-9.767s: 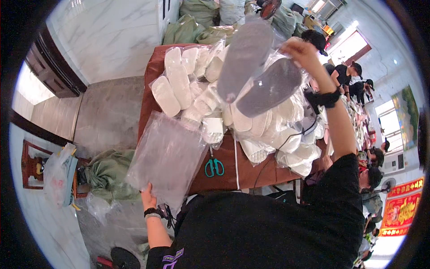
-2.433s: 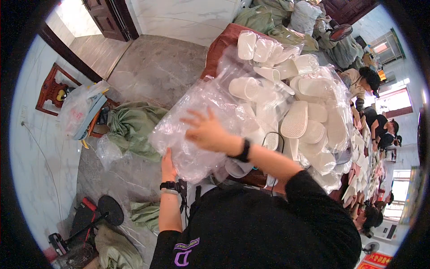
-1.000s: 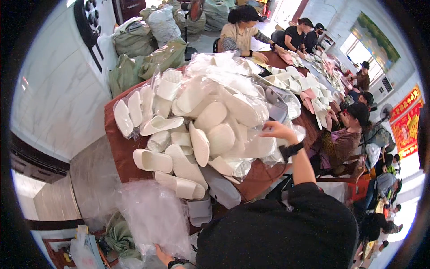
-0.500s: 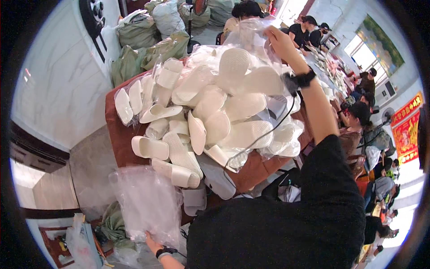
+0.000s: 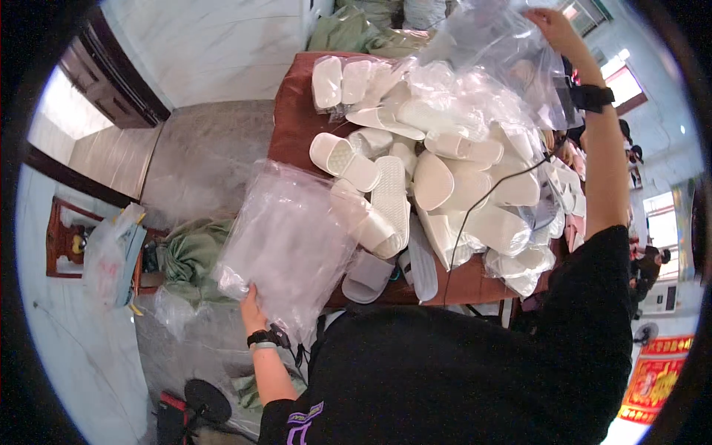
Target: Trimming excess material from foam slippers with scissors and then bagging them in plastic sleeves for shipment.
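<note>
1. The left hand (image 5: 251, 311) grips the lower edge of a stack of clear plastic bags (image 5: 285, 245), fingers closed on it, beside the near-left corner of the table (image 5: 293, 126).
2. The right hand (image 5: 552, 26) is raised high over the far side, fingers pinching the top of a filled clear bag (image 5: 497, 55) that hangs above the heap.
3. Below that bag, white slippers (image 5: 445, 178) lie piled across the reddish-brown tabletop, some wrapped in plastic.
4. A grey slipper (image 5: 368, 276) rests at the near edge, just beside the stack.
5. A green sack (image 5: 189, 256) sits on the floor left of the table.
</note>
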`<action>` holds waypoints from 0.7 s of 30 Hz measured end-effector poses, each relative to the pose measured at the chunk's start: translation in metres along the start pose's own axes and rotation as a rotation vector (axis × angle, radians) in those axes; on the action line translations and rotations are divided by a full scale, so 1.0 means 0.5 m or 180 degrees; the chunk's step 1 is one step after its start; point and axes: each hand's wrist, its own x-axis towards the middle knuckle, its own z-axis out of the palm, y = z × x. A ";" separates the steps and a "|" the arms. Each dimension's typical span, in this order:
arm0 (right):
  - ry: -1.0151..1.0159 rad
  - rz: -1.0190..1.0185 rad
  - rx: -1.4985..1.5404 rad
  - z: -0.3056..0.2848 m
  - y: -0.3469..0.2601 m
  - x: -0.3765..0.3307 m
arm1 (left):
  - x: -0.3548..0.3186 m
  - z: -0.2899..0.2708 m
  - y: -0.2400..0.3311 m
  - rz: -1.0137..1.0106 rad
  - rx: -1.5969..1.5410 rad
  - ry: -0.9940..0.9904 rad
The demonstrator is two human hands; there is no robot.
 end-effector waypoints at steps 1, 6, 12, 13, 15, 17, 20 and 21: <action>0.0111 0.0280 0.0230 0.008 0.004 -0.001 | 0.005 -0.006 -0.004 0.0057 -0.0183 -0.0160; 0.0912 0.1083 0.1974 -0.037 -0.157 -0.030 | 0.049 -0.065 -0.051 -0.0131 -0.0806 -0.0287; 0.1132 -0.1222 0.1316 0.139 -0.627 -0.119 | -0.010 -0.015 0.006 -0.0281 -0.0544 -0.0170; 0.1195 -0.1958 0.1780 0.187 -0.747 -0.154 | 0.004 -0.036 -0.018 -0.0137 -0.0903 -0.0247; -0.0518 -0.1440 0.2127 0.278 -0.946 -0.230 | 0.010 -0.027 -0.023 0.0000 -0.1231 -0.0425; -0.1231 -0.1199 0.2826 0.407 -1.093 -0.317 | -0.009 0.022 0.011 -0.0118 -0.1132 -0.0372; -0.1214 -0.1098 0.3562 0.579 -1.247 -0.441 | -0.019 0.055 0.018 0.0228 -0.0852 -0.0535; -0.1812 -0.1251 0.3659 0.568 -1.290 -0.462 | 0.006 -0.013 -0.026 0.0036 -0.1087 -0.0546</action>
